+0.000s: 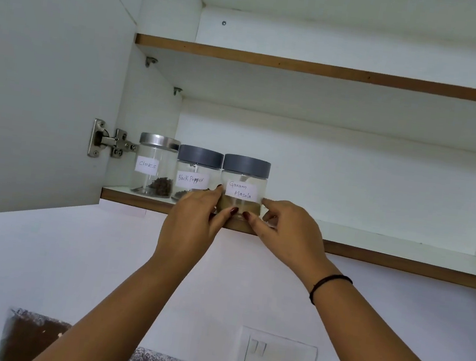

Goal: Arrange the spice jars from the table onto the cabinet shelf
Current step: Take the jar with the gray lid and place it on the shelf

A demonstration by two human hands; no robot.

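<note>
3 jars stand in a row on the lower cabinet shelf (401,257): Cloves jar (154,167), Black Pepper jar (197,172), Garam Masala jar (244,181). The left hand (192,222) and right hand (290,234) grip the Garam Masala jar's base, fingers curled round it.

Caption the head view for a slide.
Left hand and right hand grip the Garam Masala jar on the lower cabinet shelf, beside the Black Pepper jar and Cloves jar.
</note>
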